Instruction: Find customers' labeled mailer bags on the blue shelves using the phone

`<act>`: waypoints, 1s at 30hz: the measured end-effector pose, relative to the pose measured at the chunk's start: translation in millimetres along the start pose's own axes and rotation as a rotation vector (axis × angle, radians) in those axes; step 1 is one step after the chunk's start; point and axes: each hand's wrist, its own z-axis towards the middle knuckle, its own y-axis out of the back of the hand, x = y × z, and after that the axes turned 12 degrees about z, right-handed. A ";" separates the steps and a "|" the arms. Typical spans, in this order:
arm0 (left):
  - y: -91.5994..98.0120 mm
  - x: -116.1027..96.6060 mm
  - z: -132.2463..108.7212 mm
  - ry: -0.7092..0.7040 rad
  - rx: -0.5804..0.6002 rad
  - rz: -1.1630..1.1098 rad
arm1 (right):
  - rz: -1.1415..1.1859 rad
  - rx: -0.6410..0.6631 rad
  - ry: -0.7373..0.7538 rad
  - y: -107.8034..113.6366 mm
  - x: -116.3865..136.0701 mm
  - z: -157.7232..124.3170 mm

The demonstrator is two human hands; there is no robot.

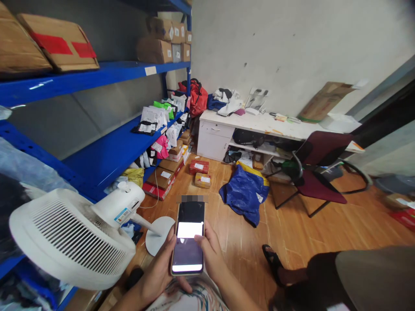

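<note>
A phone (187,255) is held upright near the bottom centre, its screen lit with a white box across a dark display. Wrapped around its left edge is my left hand (164,259), thumb along the side. My right hand (210,250) grips the right edge, with its thumb resting on the screen. Below the phone, patterned light cloth (194,298) shows between my forearms.
A white fan (78,237) stands close on the left, before blue shelving (106,140) with parcels. Boxes (202,180) and a blue bag (243,190) lie on the floor. A desk (214,134), a maroon chair (319,190) and another person's leg (292,276) are rightward.
</note>
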 end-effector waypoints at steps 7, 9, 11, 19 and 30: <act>-1.8 -1.2 -0.1 0.005 -0.061 -0.006 | -0.005 0.031 0.014 2.4 -3.1 2.9; -0.8 -0.7 0.3 0.004 -0.056 -0.006 | 0.013 0.031 0.014 2.3 -3.3 2.8; -0.2 -0.4 0.5 0.000 -0.054 -0.007 | 0.024 0.022 0.013 1.4 -2.9 2.7; -7.7 -8.4 -3.1 0.001 -0.064 0.073 | 0.228 -0.078 -0.113 -3.4 -4.4 4.0; -5.8 -7.5 -2.6 0.009 -0.095 0.054 | 0.235 -0.008 -0.112 -1.4 -3.0 3.2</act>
